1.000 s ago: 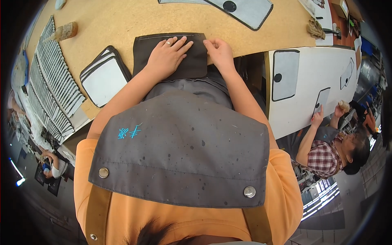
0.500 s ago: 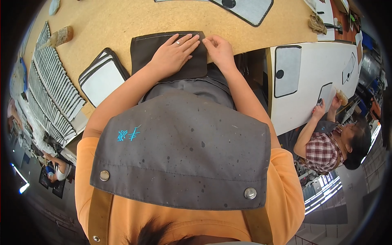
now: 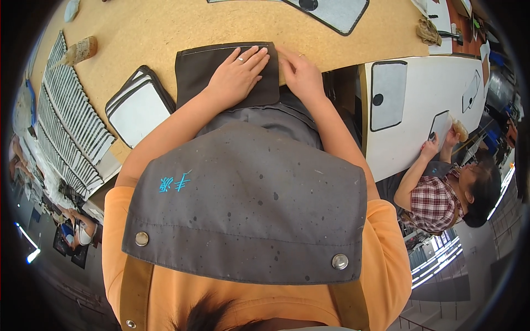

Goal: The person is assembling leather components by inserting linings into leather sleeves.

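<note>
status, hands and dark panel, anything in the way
Left hand flat on dark panel. Right hand at its upper right corner, grip unclear. Pale stack beside it, not covering.

Over on the tan table [image 3: 165, 27], I see a stained bottle [image 3: 84, 49] beside striped strips [image 3: 77, 110], a stack of black-edged pale panels [image 3: 141, 113], a black panel [image 3: 190, 75] at the near edge, and a gray panel [image 3: 334, 14] farther across.

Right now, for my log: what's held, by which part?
Left hand lies flat on the dark panel; the right hand is at its upper right corner, hold unclear.
</note>
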`<state>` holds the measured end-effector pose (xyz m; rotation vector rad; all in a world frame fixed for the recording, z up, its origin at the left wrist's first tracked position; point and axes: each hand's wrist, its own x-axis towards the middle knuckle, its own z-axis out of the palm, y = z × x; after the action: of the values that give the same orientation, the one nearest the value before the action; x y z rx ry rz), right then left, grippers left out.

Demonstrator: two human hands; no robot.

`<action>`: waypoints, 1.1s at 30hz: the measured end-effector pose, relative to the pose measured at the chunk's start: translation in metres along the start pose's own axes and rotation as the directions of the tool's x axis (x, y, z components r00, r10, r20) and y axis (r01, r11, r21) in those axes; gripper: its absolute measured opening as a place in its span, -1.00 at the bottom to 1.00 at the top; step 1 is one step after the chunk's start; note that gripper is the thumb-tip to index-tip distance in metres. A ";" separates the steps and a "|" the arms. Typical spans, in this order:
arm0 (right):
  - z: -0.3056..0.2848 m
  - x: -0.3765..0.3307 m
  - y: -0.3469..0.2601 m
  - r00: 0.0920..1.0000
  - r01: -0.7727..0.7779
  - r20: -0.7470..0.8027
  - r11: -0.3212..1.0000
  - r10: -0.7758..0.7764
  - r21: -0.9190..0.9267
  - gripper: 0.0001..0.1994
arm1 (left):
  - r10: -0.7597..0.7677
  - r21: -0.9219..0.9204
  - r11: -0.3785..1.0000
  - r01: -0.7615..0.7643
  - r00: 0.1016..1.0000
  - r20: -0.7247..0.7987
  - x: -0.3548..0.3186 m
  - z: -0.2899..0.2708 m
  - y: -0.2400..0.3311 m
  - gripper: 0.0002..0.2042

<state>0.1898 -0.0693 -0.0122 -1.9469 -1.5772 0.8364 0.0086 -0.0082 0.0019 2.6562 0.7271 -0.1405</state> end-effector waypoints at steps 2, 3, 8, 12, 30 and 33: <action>0.001 -0.001 -0.001 0.999 0.053 0.003 0.998 -0.053 -0.036 -0.70 | -0.022 -0.005 1.000 0.022 0.999 0.029 0.000 -0.001 0.001 -0.55; 0.001 0.000 -0.002 0.998 0.058 0.019 0.995 -0.057 -0.080 -0.71 | -0.024 -0.015 1.000 0.024 0.999 0.024 -0.001 -0.001 0.001 -0.55; -0.005 0.003 -0.003 0.992 0.094 0.104 0.971 -0.073 -0.218 -0.71 | -0.004 -0.043 0.999 0.003 1.000 -0.022 -0.002 0.001 -0.001 -0.56; -0.001 0.006 -0.010 0.944 0.330 0.174 0.786 -0.281 -0.523 -0.67 | 0.005 -0.069 0.998 -0.006 1.000 -0.019 -0.001 -0.002 -0.002 -0.57; -0.005 0.004 -0.020 0.894 0.424 0.405 0.652 -0.191 -0.629 -0.47 | 0.051 -0.163 0.985 -0.060 0.997 -0.057 -0.004 -0.002 -0.014 -0.67; -0.011 0.013 -0.018 0.896 0.392 0.419 0.703 -0.146 -0.594 -0.52 | 0.067 -0.142 0.987 -0.073 0.996 -0.052 -0.001 -0.002 -0.014 -0.66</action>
<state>0.1873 -0.0532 0.0060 -1.9816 -2.5983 0.5281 0.0008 0.0031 -0.0009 2.5503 0.6324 -0.0065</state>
